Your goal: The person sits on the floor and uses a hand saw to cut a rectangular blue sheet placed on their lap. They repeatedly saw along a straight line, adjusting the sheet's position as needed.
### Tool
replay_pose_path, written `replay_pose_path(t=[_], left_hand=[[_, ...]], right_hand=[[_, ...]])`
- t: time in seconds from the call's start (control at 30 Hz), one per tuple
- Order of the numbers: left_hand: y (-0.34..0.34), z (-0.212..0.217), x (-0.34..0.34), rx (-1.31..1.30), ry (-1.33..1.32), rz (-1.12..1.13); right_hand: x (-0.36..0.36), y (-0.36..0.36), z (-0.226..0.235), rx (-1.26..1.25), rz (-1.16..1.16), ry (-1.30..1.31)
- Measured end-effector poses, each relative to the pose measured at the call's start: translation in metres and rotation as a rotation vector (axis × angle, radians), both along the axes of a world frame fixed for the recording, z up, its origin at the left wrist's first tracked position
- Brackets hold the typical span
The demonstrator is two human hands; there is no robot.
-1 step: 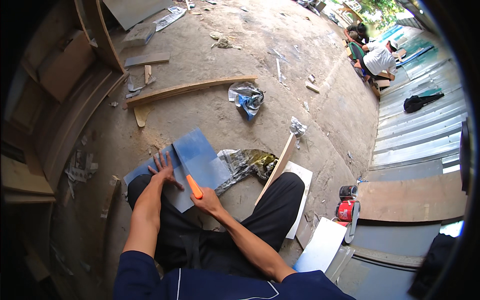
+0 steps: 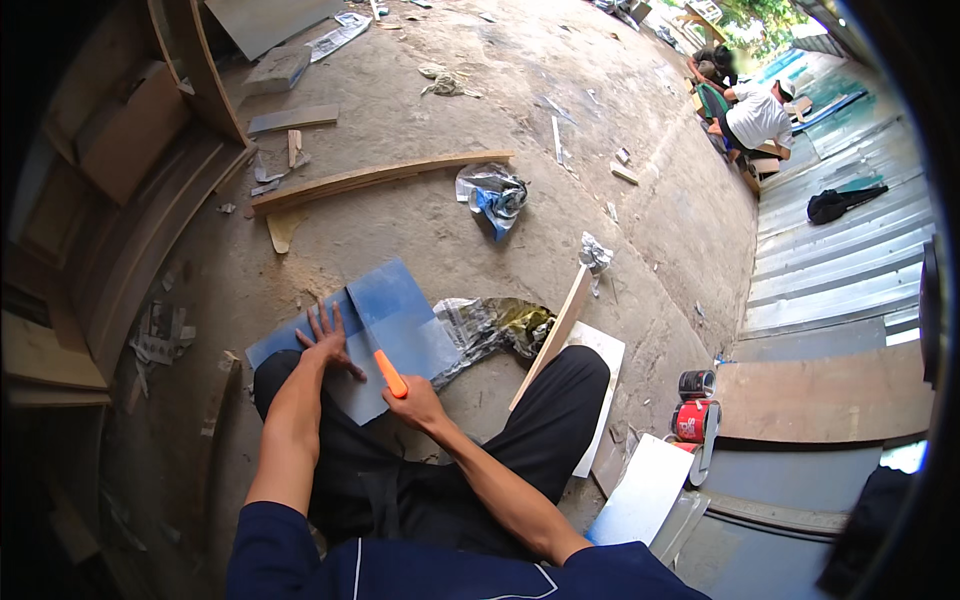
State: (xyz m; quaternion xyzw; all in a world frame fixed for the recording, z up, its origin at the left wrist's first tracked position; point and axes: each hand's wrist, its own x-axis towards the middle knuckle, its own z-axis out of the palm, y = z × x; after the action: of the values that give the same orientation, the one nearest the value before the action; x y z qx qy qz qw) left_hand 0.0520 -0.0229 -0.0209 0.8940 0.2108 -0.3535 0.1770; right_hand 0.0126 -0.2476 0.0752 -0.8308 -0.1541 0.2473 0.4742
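My left hand (image 2: 330,343) lies with spread fingers on a blue board (image 2: 408,310) across my lap, pressing on its left part. The fingers of my right hand (image 2: 413,403) are wrapped round the orange handle (image 2: 391,374) of what looks like a handsaw. Its thin dark blade (image 2: 362,318), seen nearly edge-on, runs from the handle toward the board's far edge, along a line right of my left hand. How deep the blade sits in the board I cannot tell. Pale sawdust (image 2: 298,284) is scattered on the floor beyond the board.
Crumpled foil-like sheeting (image 2: 492,328) and a wood strip (image 2: 555,335) lie by my right knee. Paint cans (image 2: 692,420) stand at the right. Long wood strips (image 2: 385,180) lie ahead, with a wooden cabinet (image 2: 150,250) at left. Two people (image 2: 755,115) sit far right.
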Motion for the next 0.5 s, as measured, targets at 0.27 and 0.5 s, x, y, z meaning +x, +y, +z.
replay_pose_path(t=[0.27,0.5], left_hand=[[0.009,0.001,-0.01,-0.021,-0.045,-0.056],[0.005,-0.034,0.008,0.144,-0.585,0.648]], right_hand=[[-0.007,-0.001,-0.011,0.048,-0.033,-0.097],[-0.004,0.009,0.016,0.005,-0.016,-0.024]])
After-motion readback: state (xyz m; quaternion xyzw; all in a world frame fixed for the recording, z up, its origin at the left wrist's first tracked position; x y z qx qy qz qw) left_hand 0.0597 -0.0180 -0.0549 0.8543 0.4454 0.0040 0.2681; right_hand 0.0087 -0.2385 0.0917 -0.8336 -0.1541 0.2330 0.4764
